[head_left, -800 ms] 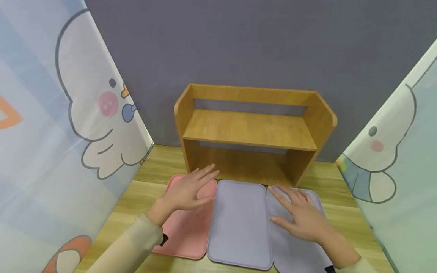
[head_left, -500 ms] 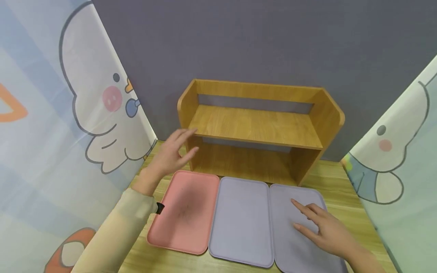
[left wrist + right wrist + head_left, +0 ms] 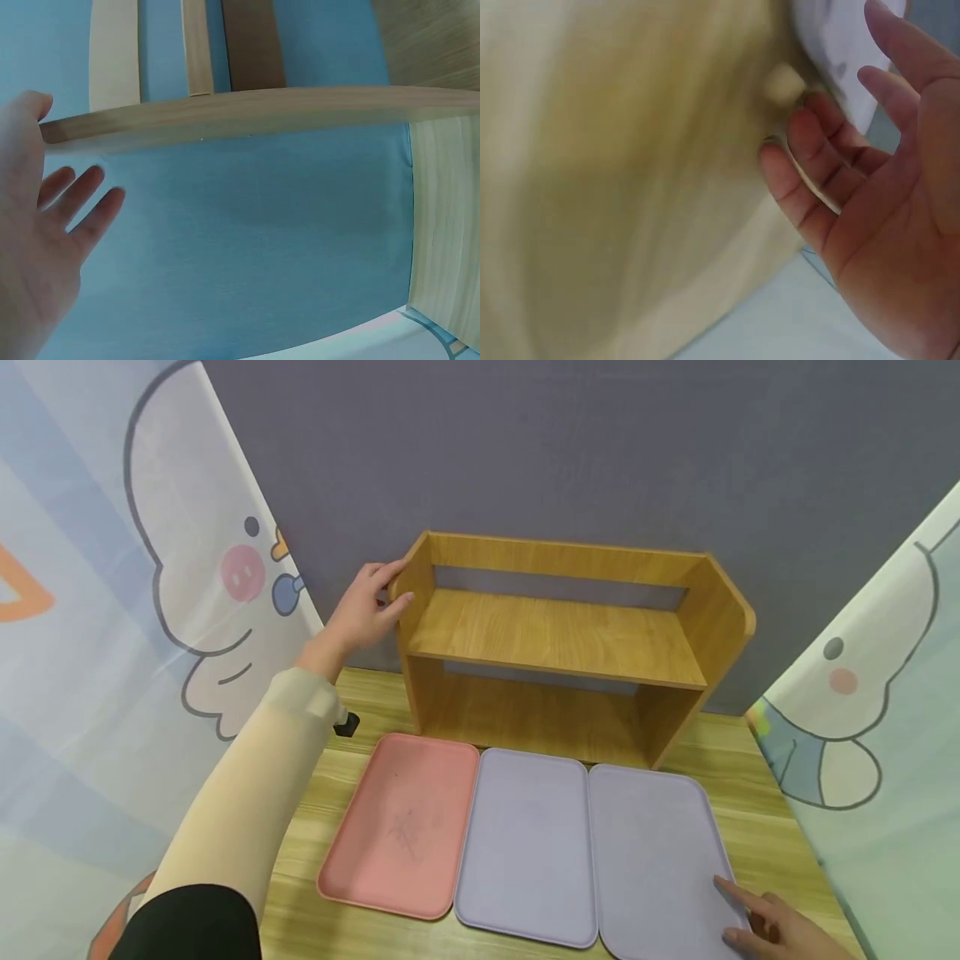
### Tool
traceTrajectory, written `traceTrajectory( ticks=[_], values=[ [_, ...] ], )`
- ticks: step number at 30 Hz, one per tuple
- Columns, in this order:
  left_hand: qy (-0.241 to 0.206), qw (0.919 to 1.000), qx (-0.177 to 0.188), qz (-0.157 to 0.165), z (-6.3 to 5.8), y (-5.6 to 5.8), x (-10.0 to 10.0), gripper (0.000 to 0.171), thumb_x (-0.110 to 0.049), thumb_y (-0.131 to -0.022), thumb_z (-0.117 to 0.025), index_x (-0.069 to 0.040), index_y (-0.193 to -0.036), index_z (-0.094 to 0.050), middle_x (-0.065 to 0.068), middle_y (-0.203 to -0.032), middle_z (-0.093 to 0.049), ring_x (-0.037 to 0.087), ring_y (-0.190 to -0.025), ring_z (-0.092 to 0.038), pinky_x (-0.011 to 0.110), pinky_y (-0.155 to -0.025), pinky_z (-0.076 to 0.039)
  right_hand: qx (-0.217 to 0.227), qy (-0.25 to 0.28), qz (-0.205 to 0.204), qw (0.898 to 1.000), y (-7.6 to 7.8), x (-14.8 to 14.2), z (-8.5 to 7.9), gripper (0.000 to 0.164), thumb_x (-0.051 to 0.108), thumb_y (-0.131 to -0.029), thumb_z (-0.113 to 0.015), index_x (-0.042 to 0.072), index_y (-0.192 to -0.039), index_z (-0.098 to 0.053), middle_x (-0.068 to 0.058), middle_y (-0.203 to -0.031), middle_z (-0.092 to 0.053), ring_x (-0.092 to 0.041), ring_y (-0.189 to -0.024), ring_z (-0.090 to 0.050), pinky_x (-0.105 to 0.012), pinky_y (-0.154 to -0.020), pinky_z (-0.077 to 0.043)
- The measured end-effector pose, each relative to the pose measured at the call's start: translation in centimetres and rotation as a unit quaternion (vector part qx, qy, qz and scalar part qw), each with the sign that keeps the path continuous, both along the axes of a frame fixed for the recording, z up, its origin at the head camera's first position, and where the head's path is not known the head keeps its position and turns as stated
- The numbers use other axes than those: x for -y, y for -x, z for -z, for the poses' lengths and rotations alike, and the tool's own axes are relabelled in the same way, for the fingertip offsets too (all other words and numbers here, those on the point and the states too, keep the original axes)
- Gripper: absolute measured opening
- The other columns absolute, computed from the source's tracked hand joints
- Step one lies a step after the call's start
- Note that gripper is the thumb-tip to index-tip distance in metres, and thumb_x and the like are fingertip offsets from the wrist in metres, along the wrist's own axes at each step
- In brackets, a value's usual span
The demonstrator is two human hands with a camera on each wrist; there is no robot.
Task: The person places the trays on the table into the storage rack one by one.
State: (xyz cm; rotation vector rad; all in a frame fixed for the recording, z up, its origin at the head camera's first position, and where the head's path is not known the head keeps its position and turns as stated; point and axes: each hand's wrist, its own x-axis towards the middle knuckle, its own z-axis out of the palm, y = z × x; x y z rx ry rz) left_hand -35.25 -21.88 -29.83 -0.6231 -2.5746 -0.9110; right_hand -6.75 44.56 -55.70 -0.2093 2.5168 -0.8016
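A two-tier wooden desktop shelf (image 3: 555, 633) stands at the back of the table. My left hand (image 3: 360, 617) is at its left side panel; in the left wrist view the thumb lies on one side of the panel edge (image 3: 225, 109) and the other visible fingers (image 3: 96, 221) spread loosely on the other. A small gap shows between those fingers and the wood. Low at the right, my right hand (image 3: 783, 931) hovers by the right edge of a lavender tray (image 3: 660, 852), partly out of frame. In the right wrist view its fingers are loosely bent and hold nothing.
A pink tray (image 3: 405, 827) and a second lavender tray (image 3: 528, 847) lie in a row with the right one, in front of the shelf. Wood-grain tabletop (image 3: 360, 693) shows around them. Printed cloth (image 3: 82, 710) borders the left side, and a grey panel (image 3: 570, 452) rises behind.
My left hand has moved from over the pink tray up and back to the shelf's left panel. My right hand has drawn back toward the lower right, off the middle of the right tray.
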Motion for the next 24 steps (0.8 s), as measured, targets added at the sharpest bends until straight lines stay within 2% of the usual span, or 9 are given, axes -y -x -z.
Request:
traceTrajectory(
  ticks=[2,5,9,11,13,16,20,22,24],
  values=[
    [0.005,0.9999,0.015,0.001,-0.4,0.5,0.0,0.062,-0.029,-0.114,-0.059,-0.018,-0.172,-0.040,0.022,-0.165,-0.043,0.039,-0.136,-0.051,0.057,-0.111,-0.048,0.003,0.017,-0.009,1.000,-0.2,-0.3,0.6,0.069,0.035,-0.111,-0.065,-0.006,-0.163,-0.043,0.002,-0.086,-0.046,-0.002,-0.072,-0.039,-0.025,-0.061,-0.033],
    [0.012,0.9996,0.025,-0.003,-0.7,1.1,0.1,0.060,-0.032,-0.114,-0.057,-0.023,-0.171,-0.041,0.017,-0.169,-0.046,0.035,-0.130,-0.053,0.055,-0.107,-0.045,-0.053,0.027,-0.049,0.997,-0.3,-0.5,1.3,0.063,0.028,-0.111,-0.066,0.010,-0.168,-0.045,0.005,-0.082,-0.044,0.002,-0.071,-0.038,-0.024,-0.060,-0.033],
    [0.017,0.9988,0.039,-0.024,-0.6,1.4,-0.1,0.057,-0.037,-0.114,-0.055,-0.031,-0.169,-0.043,0.014,-0.105,-0.070,0.028,-0.079,-0.059,0.046,-0.080,-0.051,-0.119,0.037,-0.086,0.989,-0.4,-0.7,1.9,0.073,0.019,-0.109,-0.068,0.045,-0.169,-0.037,0.010,-0.082,-0.041,0.005,-0.070,-0.036,-0.022,-0.058,-0.034],
    [0.016,0.9986,0.041,-0.030,-0.5,1.5,-0.2,0.054,-0.034,-0.114,-0.053,-0.032,-0.168,-0.045,0.005,-0.073,-0.053,0.023,-0.057,-0.045,0.042,-0.064,-0.046,-0.144,0.053,-0.106,0.983,-0.3,-0.9,2.3,0.082,0.013,-0.107,-0.070,0.054,-0.167,-0.032,0.015,-0.080,-0.040,0.006,-0.069,-0.036,-0.020,-0.057,-0.034],
    [0.015,0.9987,0.038,-0.030,-0.4,1.5,-0.4,0.052,-0.029,-0.114,-0.052,-0.029,-0.166,-0.047,0.000,-0.062,-0.039,0.019,-0.050,-0.039,0.039,-0.058,-0.043,-0.145,0.094,-0.117,0.978,-0.3,-1.2,2.6,0.088,0.004,-0.105,-0.068,0.057,-0.165,-0.031,0.013,-0.075,-0.040,0.005,-0.067,-0.037,-0.021,-0.055,-0.034],
    [0.007,0.9990,0.033,-0.030,-0.2,1.7,-0.8,0.051,-0.026,-0.113,-0.051,-0.027,-0.164,-0.048,-0.004,-0.060,-0.037,0.016,-0.049,-0.039,0.038,-0.058,-0.043,-0.085,0.156,-0.093,0.980,-0.4,-1.8,2.5,0.085,0.000,-0.106,-0.064,0.059,-0.161,-0.039,0.013,-0.076,-0.042,-0.003,-0.063,-0.042,-0.026,-0.053,-0.035],
    [0.002,0.9987,0.034,-0.038,0.1,1.7,-1.0,0.051,-0.029,-0.113,-0.049,-0.029,-0.164,-0.048,-0.004,-0.059,-0.037,0.017,-0.049,-0.040,0.038,-0.056,-0.044,0.047,0.178,0.013,0.983,-0.6,-2.3,1.9,0.065,0.013,-0.110,-0.063,0.055,-0.158,-0.050,0.007,-0.093,-0.053,-0.011,-0.065,-0.051,-0.028,-0.056,-0.043],
    [-0.001,0.9986,0.036,-0.040,0.1,1.7,-1.0,0.051,-0.029,-0.113,-0.049,-0.030,-0.164,-0.048,-0.004,-0.059,-0.037,0.016,-0.049,-0.040,0.037,-0.055,-0.043,0.089,0.185,0.049,0.977,-0.6,-2.3,1.6,0.060,0.017,-0.110,-0.063,0.039,-0.164,-0.051,0.001,-0.110,-0.060,-0.011,-0.066,-0.053,-0.029,-0.060,-0.047],
    [-0.002,0.9985,0.040,-0.039,0.0,1.7,-1.1,0.052,-0.030,-0.113,-0.049,-0.031,-0.165,-0.047,-0.005,-0.059,-0.037,0.016,-0.050,-0.038,0.036,-0.053,-0.041,0.123,0.188,0.080,0.971,-0.5,-2.4,1.5,0.062,0.019,-0.109,-0.064,0.027,-0.168,-0.047,-0.008,-0.135,-0.062,0.002,-0.080,-0.058,-0.022,-0.067,-0.050]
  ],
)
